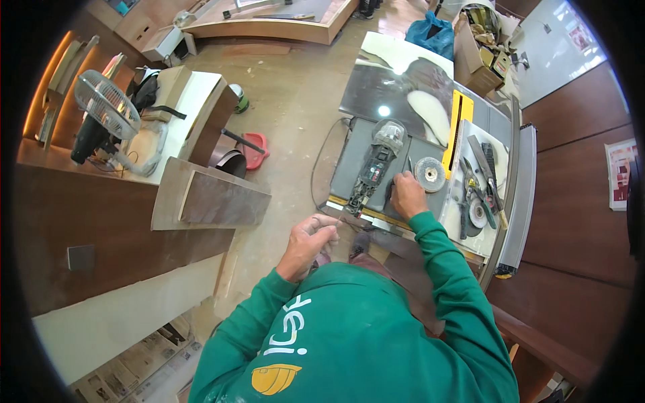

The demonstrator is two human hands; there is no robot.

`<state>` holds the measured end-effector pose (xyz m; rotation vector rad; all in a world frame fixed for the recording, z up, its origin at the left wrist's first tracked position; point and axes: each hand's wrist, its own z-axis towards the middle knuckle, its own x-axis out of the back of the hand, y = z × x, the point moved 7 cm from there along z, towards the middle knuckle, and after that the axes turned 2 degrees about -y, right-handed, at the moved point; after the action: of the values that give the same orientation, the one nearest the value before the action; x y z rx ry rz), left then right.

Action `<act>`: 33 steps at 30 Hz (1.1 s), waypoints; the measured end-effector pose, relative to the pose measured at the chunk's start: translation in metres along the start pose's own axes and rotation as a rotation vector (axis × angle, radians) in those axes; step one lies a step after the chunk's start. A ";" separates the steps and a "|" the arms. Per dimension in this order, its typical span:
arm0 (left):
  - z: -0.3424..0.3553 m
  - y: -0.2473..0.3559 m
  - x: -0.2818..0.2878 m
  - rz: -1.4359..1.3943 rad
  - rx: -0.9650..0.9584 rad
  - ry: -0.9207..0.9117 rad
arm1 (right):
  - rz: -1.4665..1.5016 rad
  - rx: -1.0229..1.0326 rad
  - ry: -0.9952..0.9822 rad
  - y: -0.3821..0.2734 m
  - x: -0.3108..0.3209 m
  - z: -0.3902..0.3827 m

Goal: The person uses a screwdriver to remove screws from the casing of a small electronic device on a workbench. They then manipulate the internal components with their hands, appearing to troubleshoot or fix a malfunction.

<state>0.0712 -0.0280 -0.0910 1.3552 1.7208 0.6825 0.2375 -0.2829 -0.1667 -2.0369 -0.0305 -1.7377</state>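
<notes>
My left hand (309, 243) has curled fingers near the front left of a grey work table (356, 148); whatever is between them is too small to make out. Above it lies an angle grinder (373, 171) with a clear guard, its body end toward me. My right hand (408, 195) rests with bent fingers on the table right of the grinder, by a thin metal piece (410, 162); what it grips is hidden. An abrasive disc (430, 173) lies just beyond it. Farther right, pliers, blades and other tools (484, 185) lie on a pale board (460, 228).
At left are a wooden counter (107, 235) with a fan (104, 114), a projecting board (222, 201), and a red plastic item (252, 151). A cable (316, 161) loops to the floor. Behind stand a blue bag (430, 37) and full carton (480, 54). Brown panels (564, 201) line the right.
</notes>
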 end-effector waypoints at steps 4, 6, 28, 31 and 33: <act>-0.003 0.012 -0.008 -0.048 0.023 -0.028 | 0.011 -0.011 0.000 -0.004 0.001 0.003; -0.004 0.015 -0.010 -0.064 0.032 -0.041 | 0.019 -0.017 -0.008 -0.004 0.002 0.004; 0.010 0.023 -0.066 0.206 0.166 -0.268 | 0.077 0.660 -0.147 -0.120 0.133 -0.099; 0.008 0.022 -0.068 0.181 0.167 -0.270 | 0.075 0.681 -0.161 -0.123 0.138 -0.101; 0.008 0.022 -0.069 0.167 0.165 -0.272 | 0.083 0.700 -0.171 -0.123 0.139 -0.101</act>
<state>0.0945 -0.0887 -0.0584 1.6386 1.4833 0.4291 0.1335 -0.2465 0.0138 -1.6170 -0.5232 -1.2502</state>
